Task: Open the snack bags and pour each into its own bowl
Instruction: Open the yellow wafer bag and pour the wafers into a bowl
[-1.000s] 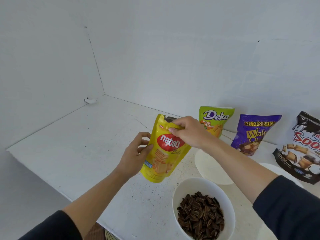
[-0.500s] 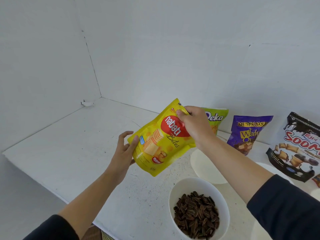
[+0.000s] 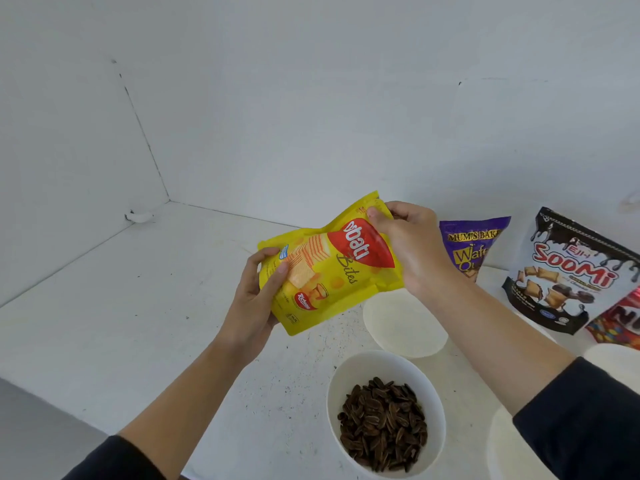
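Head view: A person holds a yellow Nabati Bites bag (image 3: 332, 268) in both hands, clear of the white table (image 3: 121, 306) in a white-walled corner. The right hand (image 3: 412, 247) pinches the bag's upper corner between thumb and curled fingers. The left hand (image 3: 256, 299) grips the opposite, lower edge, its thumb laid across the printed front and its fingers wrapped behind. The bag hangs tilted between the two hands, its top toward the right hand and its base toward the left. Whether the top seal is torn cannot be told.

Just under the right wrist sits an empty white bowl (image 3: 405, 327). Nearer the person, below and between the two forearms, a second white bowl (image 3: 381, 365) holds dark striped sunflower seeds (image 3: 382, 427).

Beyond the right hand, close to the wall, a purple wafer bag (image 3: 472, 247) stands upright, partly hidden by the hand. To the outside of that, farther from the hand, stands a black-and-white Soomi bag (image 3: 568, 271), and a red bag (image 3: 620, 323) shows at the frame's edge. Two more white bowls are cut off by the right forearm and its dark sleeve (image 3: 588, 420): one below the red bag (image 3: 613, 358), one by the elbow (image 3: 498, 452). A dark sleeve (image 3: 114, 459) also covers the left arm near the elbow.
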A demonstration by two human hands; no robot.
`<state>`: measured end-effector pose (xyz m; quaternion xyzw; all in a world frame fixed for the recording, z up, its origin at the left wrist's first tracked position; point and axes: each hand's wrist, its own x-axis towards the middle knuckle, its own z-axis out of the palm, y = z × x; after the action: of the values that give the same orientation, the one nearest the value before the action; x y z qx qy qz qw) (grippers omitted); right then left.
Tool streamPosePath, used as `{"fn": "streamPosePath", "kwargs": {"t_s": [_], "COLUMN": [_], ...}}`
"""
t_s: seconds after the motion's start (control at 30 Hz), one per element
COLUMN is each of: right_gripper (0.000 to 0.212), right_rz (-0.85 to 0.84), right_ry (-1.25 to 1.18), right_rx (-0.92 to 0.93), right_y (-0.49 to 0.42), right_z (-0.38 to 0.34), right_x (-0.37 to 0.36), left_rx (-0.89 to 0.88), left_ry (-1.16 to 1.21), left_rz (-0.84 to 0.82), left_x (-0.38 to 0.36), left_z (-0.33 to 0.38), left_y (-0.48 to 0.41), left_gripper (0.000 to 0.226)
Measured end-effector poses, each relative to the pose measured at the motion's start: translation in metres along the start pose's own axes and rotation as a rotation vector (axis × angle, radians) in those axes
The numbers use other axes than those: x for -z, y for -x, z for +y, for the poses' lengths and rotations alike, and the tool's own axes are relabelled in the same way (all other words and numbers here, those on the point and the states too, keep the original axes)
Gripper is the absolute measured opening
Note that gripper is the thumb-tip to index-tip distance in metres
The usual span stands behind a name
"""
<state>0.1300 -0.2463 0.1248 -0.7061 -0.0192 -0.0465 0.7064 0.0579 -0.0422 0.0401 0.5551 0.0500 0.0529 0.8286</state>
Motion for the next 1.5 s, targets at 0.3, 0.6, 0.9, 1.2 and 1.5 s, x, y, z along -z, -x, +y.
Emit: {"fn": "streamPosePath", "kwargs": {"t_s": [0.3, 0.6, 0.9, 1.2, 1.5], "right_gripper": [0.045, 0.025, 0.021, 0.021, 0.032], "right_rz": [-0.054, -0.313, -0.363, -0.283, -0.260], "right_ry": [0.188, 0.073, -0.079, -0.110, -0.213], "right_rx": [0.252, 0.160, 0.085, 0.096, -0.022], "right_y": [0.010, 0.025, 0.062, 0.097, 0.121], "right_z": [0.009, -0.001, 0.016, 0.037, 0.058], "right_x": [0.023, 0.071, 0.163, 0.226, 0.254], "left_rx": [0.035, 0.015, -0.081, -0.126, -0.146], "left_ry": [0.002, -0.074, -0.183, -0.248, -0.396], "left_rz": [-0.114, -0.198, -0.180, -0.137, -0.134], "left_x": [-0.003, -0.026, -0.089, -0.147, -0.168], "left_z": [0.006, 0.004, -0.018, -0.043, -0.046], "left_y": [-0.017, -0.003, 0.048, 0.103, 0.122], "left_gripper": [0.029, 0.028, 0.030, 0.025, 0.022]}}
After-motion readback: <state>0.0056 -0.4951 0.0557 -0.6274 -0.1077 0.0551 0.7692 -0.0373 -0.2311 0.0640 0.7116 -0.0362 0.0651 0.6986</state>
